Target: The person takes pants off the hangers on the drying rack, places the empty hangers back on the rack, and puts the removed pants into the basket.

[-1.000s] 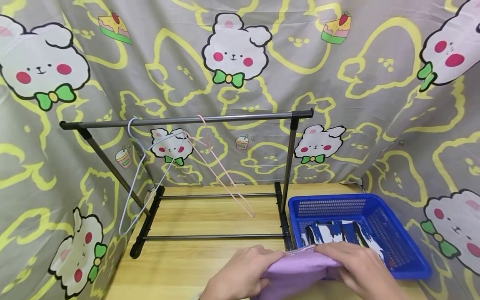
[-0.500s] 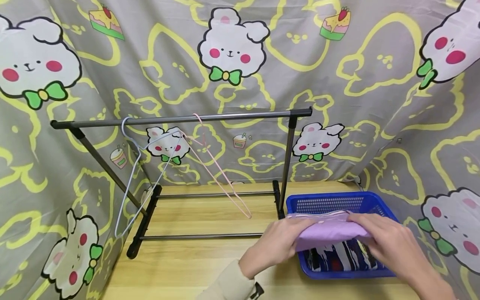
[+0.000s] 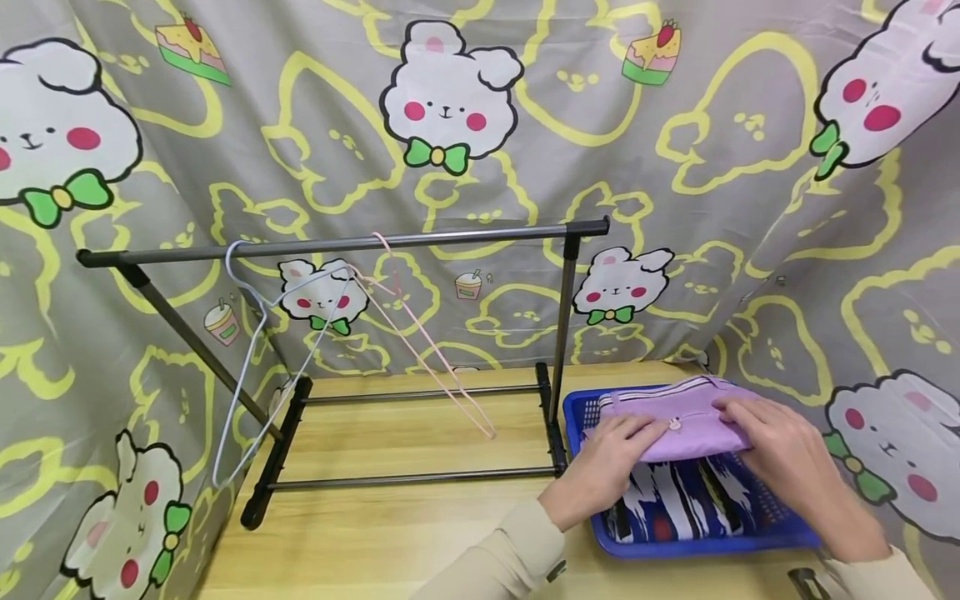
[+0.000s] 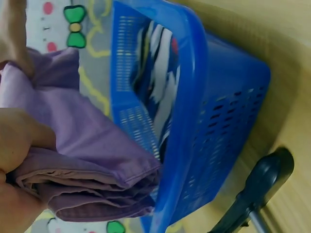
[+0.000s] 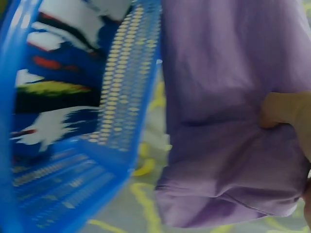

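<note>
Both hands hold a folded purple garment (image 3: 686,437) with a striped edge, over the far part of a blue plastic basket (image 3: 637,550). My left hand (image 3: 611,462) grips its left side, and in the left wrist view the layered folds of the garment (image 4: 102,179) show beside the basket rim. The right hand (image 3: 783,446) pinches the garment's right side, thumb against the cloth in the right wrist view. Below it in the basket lies a folded blue, white and black patterned garment (image 3: 682,504), partly hidden by the purple one.
A metal clothes rack (image 3: 450,237) stands left of the basket, its foot (image 3: 551,417) close to the basket's side. From its bar hang a pale blue hanger (image 3: 243,375) and a pink hanger (image 3: 435,350). A patterned curtain (image 3: 480,108) surrounds the wooden surface (image 3: 390,533).
Both hands have carried the purple garment forward and to the right, from the near edge of the view to above the basket. The hangers still hang on the rack.
</note>
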Motion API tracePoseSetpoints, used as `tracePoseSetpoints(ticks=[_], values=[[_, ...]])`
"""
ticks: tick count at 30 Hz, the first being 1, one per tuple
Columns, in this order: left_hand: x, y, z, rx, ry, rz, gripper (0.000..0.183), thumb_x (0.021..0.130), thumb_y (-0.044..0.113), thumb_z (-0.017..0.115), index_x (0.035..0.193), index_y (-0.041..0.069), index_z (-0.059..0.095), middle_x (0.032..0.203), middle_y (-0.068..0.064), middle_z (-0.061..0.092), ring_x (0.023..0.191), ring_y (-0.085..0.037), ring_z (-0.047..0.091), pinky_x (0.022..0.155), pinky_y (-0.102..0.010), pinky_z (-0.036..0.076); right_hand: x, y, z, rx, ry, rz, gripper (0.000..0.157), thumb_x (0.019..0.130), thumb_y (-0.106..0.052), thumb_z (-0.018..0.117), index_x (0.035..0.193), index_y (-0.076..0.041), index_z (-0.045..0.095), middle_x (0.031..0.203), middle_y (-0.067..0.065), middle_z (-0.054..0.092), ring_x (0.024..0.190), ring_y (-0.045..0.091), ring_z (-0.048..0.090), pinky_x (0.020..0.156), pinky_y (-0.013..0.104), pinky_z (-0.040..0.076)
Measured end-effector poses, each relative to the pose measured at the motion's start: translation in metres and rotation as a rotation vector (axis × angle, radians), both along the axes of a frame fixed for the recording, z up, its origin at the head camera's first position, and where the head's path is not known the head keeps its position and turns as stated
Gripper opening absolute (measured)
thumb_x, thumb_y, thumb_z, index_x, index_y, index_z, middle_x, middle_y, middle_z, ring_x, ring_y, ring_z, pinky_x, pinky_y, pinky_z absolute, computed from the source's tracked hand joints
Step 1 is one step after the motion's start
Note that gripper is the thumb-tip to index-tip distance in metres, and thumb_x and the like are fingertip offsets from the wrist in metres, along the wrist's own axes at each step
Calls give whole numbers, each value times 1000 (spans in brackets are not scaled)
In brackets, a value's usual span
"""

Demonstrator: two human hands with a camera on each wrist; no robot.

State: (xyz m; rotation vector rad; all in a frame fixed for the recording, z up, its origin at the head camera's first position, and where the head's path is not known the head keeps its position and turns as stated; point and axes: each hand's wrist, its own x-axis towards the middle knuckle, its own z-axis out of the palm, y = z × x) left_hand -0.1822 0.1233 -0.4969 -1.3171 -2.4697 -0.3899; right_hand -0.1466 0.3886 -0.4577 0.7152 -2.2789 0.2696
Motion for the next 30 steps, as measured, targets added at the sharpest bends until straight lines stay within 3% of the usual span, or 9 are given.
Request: tracePoseSetpoints(ticks=[3,5,7,10,12,17,20,24,30], values=[[-4,9,-7,-29,6,52,90,79,2,82,157,22,42,149,0,51,137,-18,47,116,-41,36,-12,5,-16,-21,-27,-3,47,63,6,66,110,-1,68,107,18,71,96,46,66,116,29,33],[-4,14,-12,-64,23,111,89,80,4,81,157,26,42,149,-1,51,136,-21,48,114,-44,38,-18,7,-29,-25,-34,-6,50,61,10,67,111,0,67,107,20,71,96,46,66,121,23,20],[-1,19,-17,-119,-5,180,91,81,9,83,158,32,39,150,-1,48,137,-25,46,112,-48,40,-23,8,-42,-18,-34,-16,46,65,9,66,111,1,66,108,21,71,96,46,67,118,33,33],[6,25,-24,-194,-116,225,97,81,12,84,159,39,34,154,-3,44,142,-30,41,111,-52,40,-24,12,-58,-3,-67,-19,44,69,10,67,113,2,65,111,23,70,97,46,68,99,53,49],[11,27,-28,-228,-220,221,100,82,12,83,161,42,30,158,-3,39,146,-34,36,111,-54,40,-21,15,-66,27,-121,-37,47,65,12,71,110,1,63,106,21,70,90,44,68,78,61,52],[21,24,-34,-320,-356,171,101,81,18,86,161,42,29,165,-2,30,151,-33,27,115,-51,35,-5,14,-78,70,-322,-59,65,46,21,76,101,-7,59,85,1,60,72,26,61,60,47,51],[23,22,-34,-365,-408,153,101,77,22,89,160,39,33,167,0,26,153,-28,23,118,-46,31,3,10,-81,67,-421,-52,73,39,22,76,104,-7,61,90,-1,63,79,24,63,66,46,54],[23,21,-33,-397,-471,125,98,78,22,89,159,37,37,168,3,25,154,-23,20,119,-42,28,12,6,-85,79,-472,-27,80,35,19,78,110,-5,64,103,8,70,90,31,68,76,51,57],[23,20,-35,-421,-481,93,91,77,23,89,155,34,45,166,5,28,153,-20,24,118,-38,31,14,4,-87,92,-546,-7,73,38,17,78,107,-4,68,105,17,72,91,39,70,78,53,57]])
